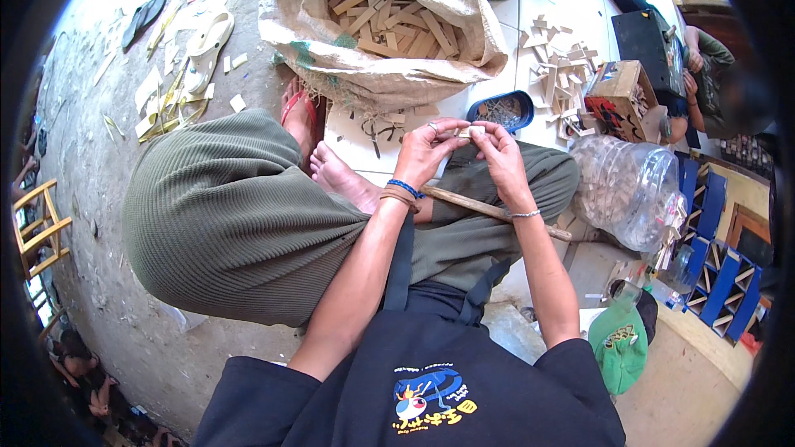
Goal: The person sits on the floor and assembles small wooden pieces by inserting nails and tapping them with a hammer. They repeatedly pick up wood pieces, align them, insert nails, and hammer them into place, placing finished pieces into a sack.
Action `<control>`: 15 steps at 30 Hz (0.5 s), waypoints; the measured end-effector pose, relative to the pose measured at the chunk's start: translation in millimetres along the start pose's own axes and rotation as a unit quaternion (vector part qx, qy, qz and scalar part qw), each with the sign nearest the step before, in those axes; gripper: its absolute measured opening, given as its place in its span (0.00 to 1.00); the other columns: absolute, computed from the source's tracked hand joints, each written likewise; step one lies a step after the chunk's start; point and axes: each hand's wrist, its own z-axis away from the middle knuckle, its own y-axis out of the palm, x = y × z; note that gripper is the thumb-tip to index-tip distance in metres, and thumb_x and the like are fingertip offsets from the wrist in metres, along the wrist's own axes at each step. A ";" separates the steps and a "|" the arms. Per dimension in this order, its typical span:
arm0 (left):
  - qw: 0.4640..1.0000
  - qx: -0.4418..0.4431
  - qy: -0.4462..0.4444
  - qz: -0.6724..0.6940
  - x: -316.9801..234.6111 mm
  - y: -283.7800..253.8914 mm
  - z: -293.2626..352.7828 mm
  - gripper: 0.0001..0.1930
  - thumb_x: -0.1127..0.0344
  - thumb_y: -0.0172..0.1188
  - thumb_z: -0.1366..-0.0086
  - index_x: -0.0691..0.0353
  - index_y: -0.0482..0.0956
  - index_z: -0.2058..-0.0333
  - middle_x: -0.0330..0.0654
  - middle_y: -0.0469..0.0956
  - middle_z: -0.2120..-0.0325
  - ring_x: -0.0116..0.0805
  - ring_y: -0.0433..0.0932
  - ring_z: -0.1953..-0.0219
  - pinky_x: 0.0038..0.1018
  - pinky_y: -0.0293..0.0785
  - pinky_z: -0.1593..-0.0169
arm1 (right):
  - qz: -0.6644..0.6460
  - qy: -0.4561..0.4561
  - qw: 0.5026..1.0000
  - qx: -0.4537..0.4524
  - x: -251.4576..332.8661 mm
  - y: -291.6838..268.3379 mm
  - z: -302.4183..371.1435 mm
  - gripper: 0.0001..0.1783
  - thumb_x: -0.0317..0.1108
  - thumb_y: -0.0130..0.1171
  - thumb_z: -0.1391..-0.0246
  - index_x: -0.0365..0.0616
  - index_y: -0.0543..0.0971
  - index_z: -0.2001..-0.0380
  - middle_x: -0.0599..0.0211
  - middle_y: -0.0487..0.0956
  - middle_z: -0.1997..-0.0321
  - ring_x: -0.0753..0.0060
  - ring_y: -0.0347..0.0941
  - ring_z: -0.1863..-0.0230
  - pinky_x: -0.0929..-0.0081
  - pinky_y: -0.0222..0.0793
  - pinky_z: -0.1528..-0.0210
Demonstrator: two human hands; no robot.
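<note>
Both hands meet above my lap, around a small pale piece of wood [469, 132]. My left hand [426, 151] pinches its left end between thumb and fingers. From the other side, my right hand [500, 159] grips it with its fingertips, which hide part of it. Just beyond the right hand sits a blue oval container [522, 122] with many thin metal bits, seemingly nails, in it. A round wooden handle [497, 210] lies across my lap below the hands; what its left end joins is hidden.
An open woven sack [356, 81] of wooden strips stands ahead. Loose wood pieces [556, 66] are heaped at the right, beside a cardboard box [619, 95] and a large clear plastic jug [633, 190]. A green cap [619, 348] lies lower right. Another person [714, 66] sits far right.
</note>
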 end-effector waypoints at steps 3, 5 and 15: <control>0.999 0.006 0.036 0.004 -1.5 -0.1 1.6 0.19 0.75 0.68 0.32 0.62 0.83 0.43 0.39 0.86 0.49 0.27 0.85 0.52 0.24 0.82 0.47 | -0.005 0.006 1.000 -0.007 -1.2 0.3 0.2 0.20 0.36 0.63 0.30 0.38 0.77 0.41 0.73 0.85 0.55 0.88 0.75 0.57 0.86 0.67 0.59; 1.000 -0.001 0.009 0.005 -3.6 0.2 2.2 0.19 0.74 0.68 0.32 0.61 0.83 0.43 0.41 0.85 0.47 0.27 0.85 0.52 0.25 0.82 0.47 | -0.010 -0.003 1.000 -0.006 -1.6 -0.4 -0.5 0.20 0.36 0.63 0.30 0.38 0.77 0.41 0.71 0.85 0.54 0.88 0.76 0.56 0.86 0.67 0.59; 0.998 -0.024 -0.017 -0.056 -9.0 -0.3 2.7 0.16 0.70 0.69 0.31 0.59 0.85 0.45 0.43 0.89 0.61 0.27 0.86 0.56 0.25 0.81 0.52 | -0.007 -0.032 0.999 0.010 -6.3 -2.0 -5.1 0.20 0.40 0.63 0.29 0.42 0.77 0.41 0.75 0.85 0.54 0.88 0.77 0.55 0.85 0.67 0.58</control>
